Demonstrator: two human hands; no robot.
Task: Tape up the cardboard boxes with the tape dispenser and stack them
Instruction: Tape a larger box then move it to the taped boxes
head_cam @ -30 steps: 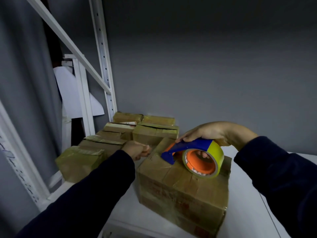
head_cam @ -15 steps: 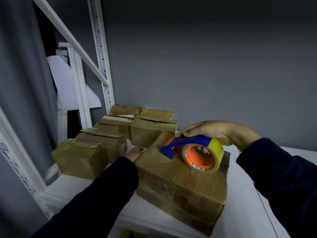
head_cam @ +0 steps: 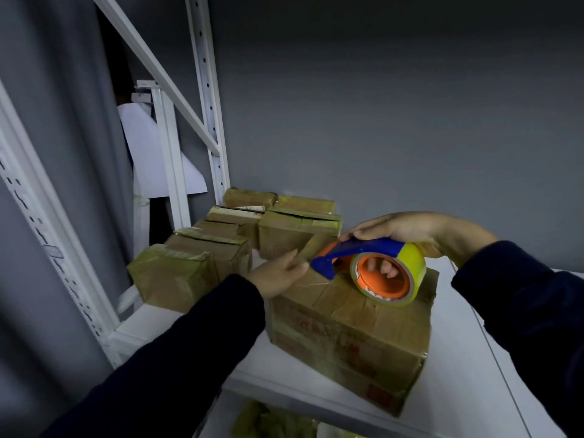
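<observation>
One tape dispenser (head_cam: pixel 384 275), one large cardboard box (head_cam: pixel 347 336) — and, in the dim back, perhaps six smaller boxes (head_cam: pixel 170 276).

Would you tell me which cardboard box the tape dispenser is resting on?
The large box at the shelf's front edge: the tape dispenser, gripped by the right hand, sits on its top; smaller boxes stand behind, apart.

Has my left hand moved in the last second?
Yes. The left hand shifted right onto the box's top left corner, nearer the tape dispenser.
</observation>
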